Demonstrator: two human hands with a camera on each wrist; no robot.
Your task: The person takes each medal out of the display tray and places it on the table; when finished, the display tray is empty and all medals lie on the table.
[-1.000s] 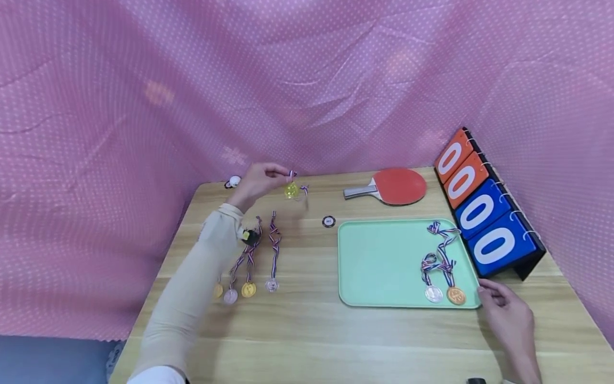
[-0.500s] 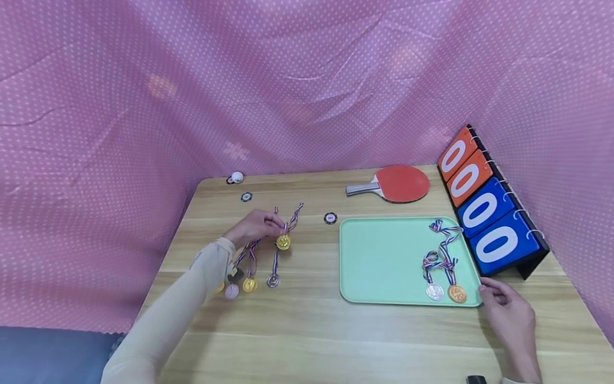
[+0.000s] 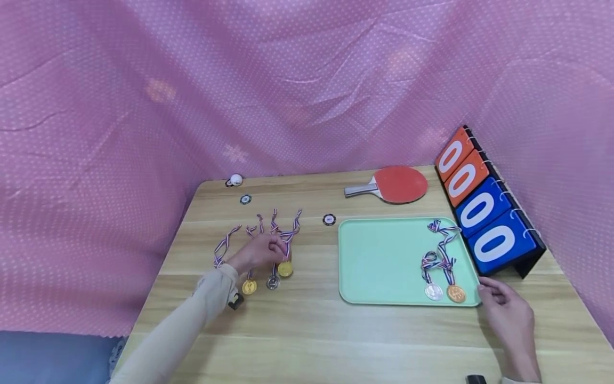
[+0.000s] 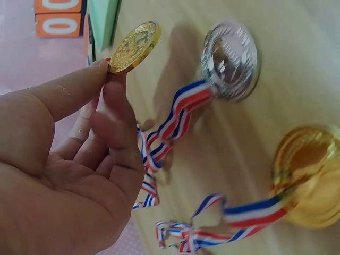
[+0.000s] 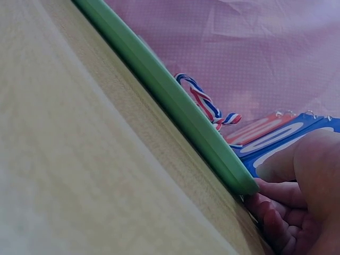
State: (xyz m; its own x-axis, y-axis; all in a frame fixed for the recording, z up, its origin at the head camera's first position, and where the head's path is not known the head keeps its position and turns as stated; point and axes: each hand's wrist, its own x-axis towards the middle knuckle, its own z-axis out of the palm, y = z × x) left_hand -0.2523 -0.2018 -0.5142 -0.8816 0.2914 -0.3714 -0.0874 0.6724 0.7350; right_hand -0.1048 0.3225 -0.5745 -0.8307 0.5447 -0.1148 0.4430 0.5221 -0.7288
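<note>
Between thumb and forefinger my left hand [image 3: 259,250] pinches a gold medal [image 4: 135,47] at its ribbon end, the disc tilted above the wooden table. Right beside it lie a silver medal [image 4: 231,61] and another gold medal [image 4: 313,175], both with red, white and blue ribbons. Farther left, the forearm and hand cover other medals, of which a ribbon [image 3: 223,246] shows. My right hand [image 3: 510,320] pinches the near right corner of the green tray [image 5: 175,106]. On that tray rest a silver medal [image 3: 434,292] and a bronze-coloured medal [image 3: 456,293], ribbons stretching toward the back.
A flip scoreboard [image 3: 489,208] reading zeros stands along the tray's right side. Behind the tray lies a red table tennis paddle [image 3: 400,184]. Round chips [image 3: 329,219] and a white ball [image 3: 236,180] sit toward the back. Pink cloth [image 3: 307,96] hangs behind the table.
My left hand has carried the gold medal from the back of the table forward and down, beside the silver one in the row. The right hand has stayed at the tray corner.
</note>
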